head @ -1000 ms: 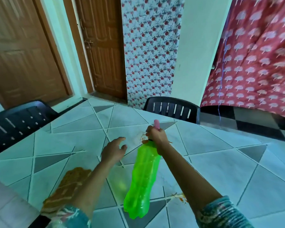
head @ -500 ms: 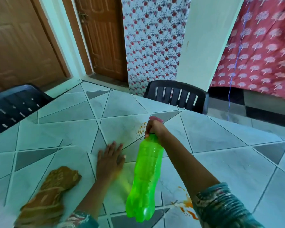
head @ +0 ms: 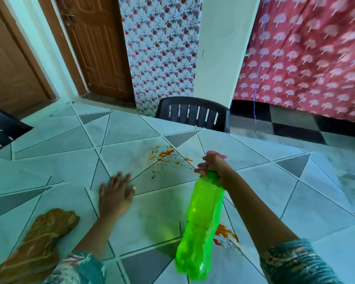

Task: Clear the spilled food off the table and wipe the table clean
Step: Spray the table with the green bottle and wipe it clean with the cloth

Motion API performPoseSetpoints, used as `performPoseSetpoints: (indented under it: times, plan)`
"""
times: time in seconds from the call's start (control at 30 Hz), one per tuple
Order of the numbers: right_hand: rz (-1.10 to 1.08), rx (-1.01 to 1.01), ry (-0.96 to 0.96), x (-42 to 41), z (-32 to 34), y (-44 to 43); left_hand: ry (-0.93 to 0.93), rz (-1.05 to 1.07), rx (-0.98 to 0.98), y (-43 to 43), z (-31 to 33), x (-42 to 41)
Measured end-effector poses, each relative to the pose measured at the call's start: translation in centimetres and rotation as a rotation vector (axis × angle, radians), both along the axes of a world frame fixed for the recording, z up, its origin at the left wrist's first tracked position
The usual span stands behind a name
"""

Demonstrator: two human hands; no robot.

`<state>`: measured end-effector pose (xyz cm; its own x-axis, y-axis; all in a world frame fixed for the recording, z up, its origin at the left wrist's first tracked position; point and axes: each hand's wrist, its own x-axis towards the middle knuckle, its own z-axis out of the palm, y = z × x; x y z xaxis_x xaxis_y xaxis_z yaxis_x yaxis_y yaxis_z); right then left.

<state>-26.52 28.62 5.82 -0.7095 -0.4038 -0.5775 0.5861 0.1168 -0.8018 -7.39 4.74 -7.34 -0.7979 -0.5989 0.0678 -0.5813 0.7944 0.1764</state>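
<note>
My right hand (head: pixel 214 165) grips the pink spray head of a green plastic bottle (head: pixel 201 224), which is held above the table with its nozzle pointing away from me. An orange food smear (head: pixel 166 156) lies on the tiled table (head: pixel 275 201) just beyond the nozzle. A second orange smear (head: pixel 226 236) sits near the bottle's base. My left hand (head: pixel 115 193) rests flat on the table, fingers straight, left of the bottle. A brown patterned cloth (head: pixel 41 242) lies crumpled at the near left, untouched.
A black plastic chair (head: pixel 193 113) stands at the table's far edge, and another black chair (head: pixel 0 130) at the far left. Wooden doors (head: pixel 96 48), a floral curtain (head: pixel 162 48) and a red patterned curtain (head: pixel 307 54) stand behind.
My left hand came down from above the table and now lies flat on it. The view tipped downward, showing more of the far orange smear. The bottle stayed in my right hand.
</note>
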Motion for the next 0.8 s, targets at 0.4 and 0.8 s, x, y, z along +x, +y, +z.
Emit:
performPoseSetpoints:
  times: [0.4, 0.8]
  plan:
    - [-0.262, -0.018, 0.012, 2.2, 1.2, 10.2, 0.007, 0.002, 0.073, 7.2, 1.0, -2.2]
    - [-0.549, -0.025, 0.047, 3.3, 1.7, 21.2, 0.019, 0.038, 0.026, 7.7, -0.2, -2.5]
